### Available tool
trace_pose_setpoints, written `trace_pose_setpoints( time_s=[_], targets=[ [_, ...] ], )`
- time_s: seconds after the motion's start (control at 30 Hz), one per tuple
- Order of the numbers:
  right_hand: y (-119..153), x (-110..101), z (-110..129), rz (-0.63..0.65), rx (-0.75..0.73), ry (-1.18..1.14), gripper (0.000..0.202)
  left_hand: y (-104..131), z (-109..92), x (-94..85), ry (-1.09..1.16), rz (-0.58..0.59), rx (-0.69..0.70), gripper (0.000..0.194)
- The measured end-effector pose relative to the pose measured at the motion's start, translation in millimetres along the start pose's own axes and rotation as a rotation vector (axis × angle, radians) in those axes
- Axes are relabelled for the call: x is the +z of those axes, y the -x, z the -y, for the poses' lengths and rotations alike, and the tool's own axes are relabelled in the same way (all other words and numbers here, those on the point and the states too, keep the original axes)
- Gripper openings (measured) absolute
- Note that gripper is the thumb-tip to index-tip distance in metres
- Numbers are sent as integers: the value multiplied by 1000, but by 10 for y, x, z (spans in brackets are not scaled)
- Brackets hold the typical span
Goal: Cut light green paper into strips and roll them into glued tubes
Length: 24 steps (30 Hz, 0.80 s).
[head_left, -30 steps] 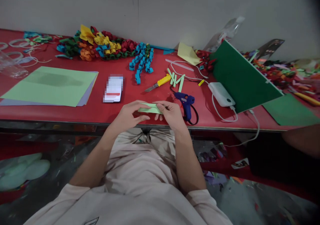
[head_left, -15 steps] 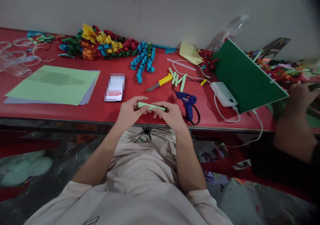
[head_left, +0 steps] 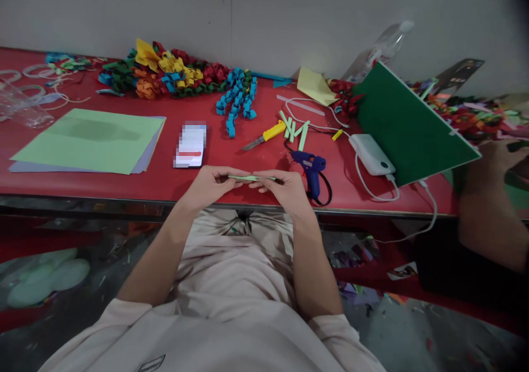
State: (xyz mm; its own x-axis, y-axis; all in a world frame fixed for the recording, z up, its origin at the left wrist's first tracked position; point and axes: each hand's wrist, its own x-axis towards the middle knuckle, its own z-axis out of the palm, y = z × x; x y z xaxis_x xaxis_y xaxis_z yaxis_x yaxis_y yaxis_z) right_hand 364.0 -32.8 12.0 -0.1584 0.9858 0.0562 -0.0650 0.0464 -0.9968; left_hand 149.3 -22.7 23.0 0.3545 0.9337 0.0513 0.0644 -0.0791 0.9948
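Left hand point(head_left: 209, 187): thumb and fingers pinched nearly closed on one end of a pale green paper strip point(head_left: 250, 178). Right hand point(head_left: 289, 189): similar pinch on the other end, lower fingers curled below. Strip lies between the two, level, seen almost edge-on; folds cannot be made out. The fingertips of both hands nearly meet at its middle.

Pose: both forearms angle inward from the body, hands at the near edge of the red table point(head_left: 223, 149), palms facing each other.

Just beside the right hand, a blue glue gun point(head_left: 313, 168) on its side, its cord looped by the handle. Beyond it, loose pale green strips point(head_left: 294, 130) in a crossed heap, touching or nearly touching a yellow utility knife point(head_left: 270, 133), blade out, pointing left. Phone point(head_left: 190, 146) near the left hand; further left, stacked paper sheets point(head_left: 82, 140), pale green on top, lilac under.

Right: white power bank point(head_left: 372, 154), cable plugged in, against a tilted green board point(head_left: 411, 124).

Containers: clear bottle point(head_left: 392, 41), white-capped, leaning behind the board; clear plastic vessel point(head_left: 27, 107) lying at far left. Contents of either: cannot tell.

Back of table: blue paper chain point(head_left: 236, 96) beside a multicoloured garland heap point(head_left: 173, 77). Far right, a co-worker's hand point(head_left: 494, 154), partly cut off by the frame.
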Motion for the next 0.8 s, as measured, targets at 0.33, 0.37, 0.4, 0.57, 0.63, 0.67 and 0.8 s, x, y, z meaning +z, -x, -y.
trace_pose_setpoints(
  time_s=[0.33,0.37,0.4,0.57,0.63,0.67,0.8],
  targets=[
    [3,41,-5,-48,-96,88,36,-43,70,114,-40,-188,41,44],
    [1,52,-12,-53,-104,106,43,-39,72,124,-26,-185,39,42],
    [-1,63,-20,-57,-111,134,46,-34,72,130,-33,-177,44,40],
    [-8,99,-44,-10,-89,189,32,-8,79,114,-191,-179,130,33],
    [13,69,-19,68,-39,111,38,15,85,88,-139,-151,121,38],
    [35,43,5,122,2,61,41,35,83,71,-97,-126,100,40],
    [141,-71,126,296,162,-90,48,162,23,3,-51,36,37,39]
  ],
)
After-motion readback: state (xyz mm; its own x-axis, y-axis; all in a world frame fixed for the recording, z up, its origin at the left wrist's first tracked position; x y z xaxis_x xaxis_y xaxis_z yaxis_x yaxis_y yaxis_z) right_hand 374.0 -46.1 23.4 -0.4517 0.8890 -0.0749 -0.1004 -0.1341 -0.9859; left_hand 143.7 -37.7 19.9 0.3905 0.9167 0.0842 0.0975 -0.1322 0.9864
